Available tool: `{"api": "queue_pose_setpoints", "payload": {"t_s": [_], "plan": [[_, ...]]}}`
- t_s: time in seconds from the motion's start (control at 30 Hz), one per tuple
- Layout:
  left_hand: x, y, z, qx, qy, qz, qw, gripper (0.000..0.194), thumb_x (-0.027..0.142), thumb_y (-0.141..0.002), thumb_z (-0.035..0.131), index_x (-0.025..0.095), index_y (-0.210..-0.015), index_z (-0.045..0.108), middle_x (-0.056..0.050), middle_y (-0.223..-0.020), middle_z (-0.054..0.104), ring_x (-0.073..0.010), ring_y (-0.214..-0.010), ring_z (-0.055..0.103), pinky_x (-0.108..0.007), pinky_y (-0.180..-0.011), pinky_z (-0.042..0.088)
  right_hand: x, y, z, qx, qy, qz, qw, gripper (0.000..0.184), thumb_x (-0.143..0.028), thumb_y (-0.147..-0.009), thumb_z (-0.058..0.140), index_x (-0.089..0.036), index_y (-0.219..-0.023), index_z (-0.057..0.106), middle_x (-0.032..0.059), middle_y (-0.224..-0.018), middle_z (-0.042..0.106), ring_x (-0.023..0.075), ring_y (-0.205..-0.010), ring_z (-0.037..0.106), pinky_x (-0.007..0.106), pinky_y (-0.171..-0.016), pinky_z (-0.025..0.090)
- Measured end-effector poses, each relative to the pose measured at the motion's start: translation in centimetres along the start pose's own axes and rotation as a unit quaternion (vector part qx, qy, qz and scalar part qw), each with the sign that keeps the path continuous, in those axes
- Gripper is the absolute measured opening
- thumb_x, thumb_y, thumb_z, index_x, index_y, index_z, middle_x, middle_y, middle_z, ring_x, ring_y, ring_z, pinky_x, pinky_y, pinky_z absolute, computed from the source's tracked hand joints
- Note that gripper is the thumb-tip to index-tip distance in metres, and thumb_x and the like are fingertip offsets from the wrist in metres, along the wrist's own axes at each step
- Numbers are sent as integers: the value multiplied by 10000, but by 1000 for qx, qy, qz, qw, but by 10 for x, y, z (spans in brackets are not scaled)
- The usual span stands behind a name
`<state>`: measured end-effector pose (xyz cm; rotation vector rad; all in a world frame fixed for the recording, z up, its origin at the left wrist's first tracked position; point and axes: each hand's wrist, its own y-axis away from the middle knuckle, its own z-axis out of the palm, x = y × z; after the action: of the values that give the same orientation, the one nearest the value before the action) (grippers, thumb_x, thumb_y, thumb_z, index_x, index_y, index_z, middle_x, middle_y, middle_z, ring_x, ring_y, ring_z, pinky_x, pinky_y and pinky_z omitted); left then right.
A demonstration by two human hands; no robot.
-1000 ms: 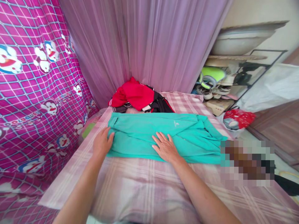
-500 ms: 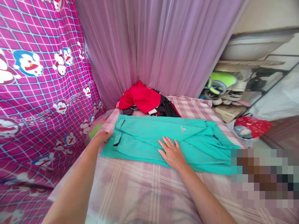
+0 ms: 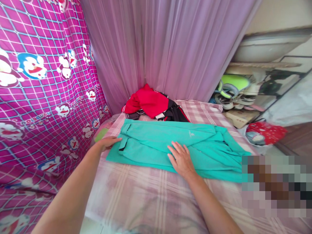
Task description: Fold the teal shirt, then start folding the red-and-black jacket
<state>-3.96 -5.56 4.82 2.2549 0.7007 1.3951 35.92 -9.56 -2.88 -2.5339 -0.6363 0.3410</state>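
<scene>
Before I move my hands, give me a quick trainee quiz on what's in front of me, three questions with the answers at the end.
1. Multiple choice: what is the right hand resting on?
A. the shoes
B. the green garment
C. the plastic bag

2. True or false: the red clothing lies between the green garment and the purple curtain.

3. Short answer: which hand is at the end of the green garment nearest the pink cartoon cloth?

Key: 1. B; 2. True; 3. The left hand.
</scene>
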Motion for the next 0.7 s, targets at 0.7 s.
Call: {"api": "queue_pose_setpoints", "payload": {"t_s": [0.7], "plan": [[63, 39, 19, -115, 106, 171, 973, 907, 446, -489, 903, 261, -1312, 569, -66, -1149, 739, -271, -973, 716, -420, -837, 603, -47, -46, -27, -96, -72, 2, 993, 436, -373, -997, 423, -238, -1385, 567, 113, -1510, 468, 275, -1409, 390, 529, -1157, 265]]}}
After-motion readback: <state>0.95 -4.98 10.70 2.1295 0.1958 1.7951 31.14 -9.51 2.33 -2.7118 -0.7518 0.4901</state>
